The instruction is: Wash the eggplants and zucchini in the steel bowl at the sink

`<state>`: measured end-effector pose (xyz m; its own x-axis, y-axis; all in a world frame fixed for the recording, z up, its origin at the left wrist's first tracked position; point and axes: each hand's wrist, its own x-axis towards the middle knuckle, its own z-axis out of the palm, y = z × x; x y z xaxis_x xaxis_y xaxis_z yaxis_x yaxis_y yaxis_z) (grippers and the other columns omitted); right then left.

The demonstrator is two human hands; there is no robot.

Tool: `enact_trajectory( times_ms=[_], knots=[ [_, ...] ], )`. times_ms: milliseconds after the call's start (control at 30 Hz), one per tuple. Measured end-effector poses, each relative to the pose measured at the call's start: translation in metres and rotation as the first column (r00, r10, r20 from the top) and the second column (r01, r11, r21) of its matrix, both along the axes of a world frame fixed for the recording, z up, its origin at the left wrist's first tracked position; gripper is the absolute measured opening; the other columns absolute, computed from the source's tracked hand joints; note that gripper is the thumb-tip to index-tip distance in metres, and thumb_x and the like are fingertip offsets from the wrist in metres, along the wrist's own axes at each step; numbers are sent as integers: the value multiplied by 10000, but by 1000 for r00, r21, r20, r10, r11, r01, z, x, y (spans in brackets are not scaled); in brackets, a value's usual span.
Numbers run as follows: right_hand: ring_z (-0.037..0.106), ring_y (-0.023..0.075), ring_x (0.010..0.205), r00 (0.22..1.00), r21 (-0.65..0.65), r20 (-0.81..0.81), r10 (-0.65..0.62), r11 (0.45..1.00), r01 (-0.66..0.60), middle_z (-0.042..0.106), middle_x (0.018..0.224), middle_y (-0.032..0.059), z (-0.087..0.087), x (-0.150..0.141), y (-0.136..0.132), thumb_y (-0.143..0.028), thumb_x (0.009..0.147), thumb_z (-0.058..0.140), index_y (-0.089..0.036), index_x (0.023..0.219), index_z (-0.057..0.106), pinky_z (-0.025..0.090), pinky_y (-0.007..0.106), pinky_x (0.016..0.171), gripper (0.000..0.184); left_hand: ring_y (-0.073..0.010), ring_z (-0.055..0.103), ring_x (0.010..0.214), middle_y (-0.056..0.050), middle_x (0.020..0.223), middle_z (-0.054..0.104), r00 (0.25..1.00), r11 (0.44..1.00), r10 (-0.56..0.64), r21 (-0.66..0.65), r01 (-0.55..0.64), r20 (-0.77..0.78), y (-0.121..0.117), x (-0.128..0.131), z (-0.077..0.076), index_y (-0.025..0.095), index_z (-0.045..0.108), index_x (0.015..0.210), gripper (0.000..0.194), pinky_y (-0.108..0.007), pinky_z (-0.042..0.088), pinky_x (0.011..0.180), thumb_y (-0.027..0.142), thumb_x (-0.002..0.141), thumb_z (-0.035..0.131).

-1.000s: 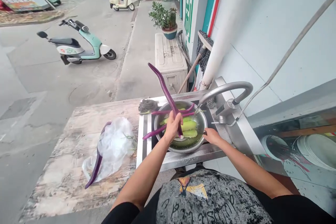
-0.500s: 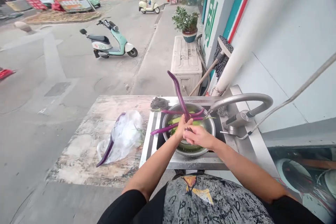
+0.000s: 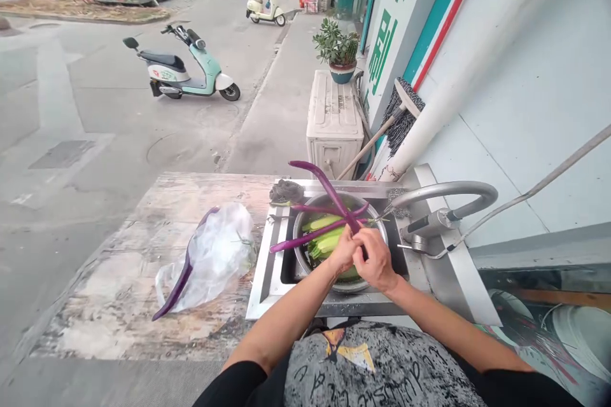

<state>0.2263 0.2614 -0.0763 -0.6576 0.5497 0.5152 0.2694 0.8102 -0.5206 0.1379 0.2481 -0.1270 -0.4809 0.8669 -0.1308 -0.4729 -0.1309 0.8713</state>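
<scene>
So, far left on the worn wooden tabletop (image 3: 143, 305) there's a clear plastic bag (image 3: 217, 254) lying flat, with one long purple eggplant (image 3: 184, 273) resting along its left edge, partly tucked under the plastic. Just right of that the steel sink (image 3: 267, 267) starts, and a dark scrubbing pad (image 3: 285, 191) sits on its far left corner.

Inside the sink is a round metal bowl (image 3: 305, 216) with pale green cucumbers (image 3: 324, 235) lying in it and a couple more thin purple eggplants laid across the rim, their ends poking out to the left over the sink edge.

Both my hands are together right over the near side of the bowl. My left hand (image 3: 344, 252) is wrapped around the lower end of a long curved eggplant (image 3: 329, 194), which rises up and away from me, bending left at the top. My right hand (image 3: 379, 261) is closed on that same end, touching my left, fingers folded over the stalk bit. I can't see the very tip of it since my hands cover it.

Right of the bowl, the faucet (image 3: 443, 194) arcs leftward with its spout ending just above the bowl's far right rim. Beyond the sink there's a white appliance box (image 3: 333, 114) with a potted plant (image 3: 337, 51) on top, and a broom (image 3: 396, 111) leaning on the wall.
</scene>
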Motion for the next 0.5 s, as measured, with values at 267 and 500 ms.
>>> enact_trajectory(
  times_ms=[267, 500],
  knots=[
    [637, 298, 1100, 888, -232, 304, -344, 878, 419, 630, 1243, 196, -48, 65, 52, -277, 897, 479, -131, 1380, 448, 549, 443, 914, 505, -112, 586, 669, 35, 725, 606, 921, 996, -83, -6, 92, 381, 46, 63, -2, 186, 548, 867, 423, -248, 470, 683, 227, 600, 873],
    [665, 303, 1133, 924, -314, 348, -161, 908, 276, 649, 1332, 171, -45, 102, 29, -359, 988, 367, -161, 1426, 482, 534, 416, 945, 494, -55, 458, 471, 77, 577, 473, 884, 990, 94, -141, -32, 458, 83, 4, 27, 188, 465, 756, 367, -191, 398, 489, 309, 809, 807]
  ],
)
